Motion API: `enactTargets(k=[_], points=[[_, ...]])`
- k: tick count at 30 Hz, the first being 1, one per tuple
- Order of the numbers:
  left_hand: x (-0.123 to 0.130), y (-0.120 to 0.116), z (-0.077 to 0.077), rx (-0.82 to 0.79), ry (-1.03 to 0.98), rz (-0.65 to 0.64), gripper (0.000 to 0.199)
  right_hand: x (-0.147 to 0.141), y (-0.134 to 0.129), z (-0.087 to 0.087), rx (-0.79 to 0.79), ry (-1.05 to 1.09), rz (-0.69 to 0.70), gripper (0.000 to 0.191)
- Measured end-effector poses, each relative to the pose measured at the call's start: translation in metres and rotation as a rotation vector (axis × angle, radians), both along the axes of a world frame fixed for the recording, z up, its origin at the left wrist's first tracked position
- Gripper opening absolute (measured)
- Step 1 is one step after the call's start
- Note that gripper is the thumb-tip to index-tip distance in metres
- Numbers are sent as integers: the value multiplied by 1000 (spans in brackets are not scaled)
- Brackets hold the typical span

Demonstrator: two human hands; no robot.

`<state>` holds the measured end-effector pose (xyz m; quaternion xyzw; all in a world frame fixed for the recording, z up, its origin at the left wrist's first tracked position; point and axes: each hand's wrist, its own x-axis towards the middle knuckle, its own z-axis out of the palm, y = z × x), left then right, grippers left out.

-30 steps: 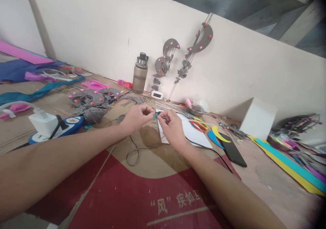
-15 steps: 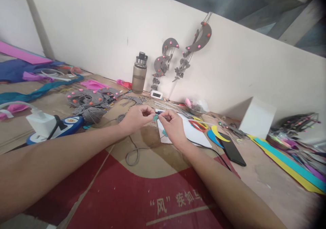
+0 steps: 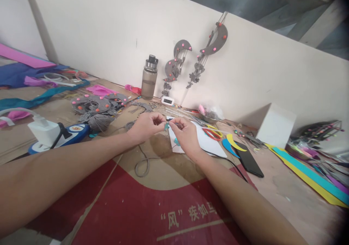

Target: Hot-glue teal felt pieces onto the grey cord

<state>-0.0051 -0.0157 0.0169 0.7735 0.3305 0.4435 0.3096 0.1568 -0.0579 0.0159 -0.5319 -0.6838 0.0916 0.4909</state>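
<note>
A small teal piece [image 3: 166, 126], perhaps felt or cloth, sits between the fingertips of my two hands above the table. My left hand [image 3: 147, 127] pinches it from the left with thumb and forefinger. Close against its right side, my right hand [image 3: 187, 134] is also closed in a pinch; what lies between those fingertips is too small to make out. A second teal piece [image 3: 176, 141] shows below my right hand, over a white sheet [image 3: 205, 143]. Grey cord [image 3: 144, 169] lies looped on the board in front of my hands.
Scissors [image 3: 214, 133], yellow [image 3: 236, 143] and blue crescents, and a black phone [image 3: 249, 161] lie right. Left are a power strip with a white charger [image 3: 45, 130], grey yarn [image 3: 99, 122] and dotted grey crescents. A bottle [image 3: 149, 79] stands by the wall.
Both hands stay almost in place, with only a slight shift of the fingertips around the teal piece. The second teal piece below my right hand shows a little more.
</note>
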Motion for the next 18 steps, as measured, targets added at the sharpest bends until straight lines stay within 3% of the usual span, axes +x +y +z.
enactTargets(k=[12, 18], points=[[0, 4, -4, 2, 14, -33, 17, -3, -2, 3, -88, -9, 5, 15], [-3, 9, -1, -150, -67, -146, 27, -2, 3, 0, -172, 160, 6, 15]])
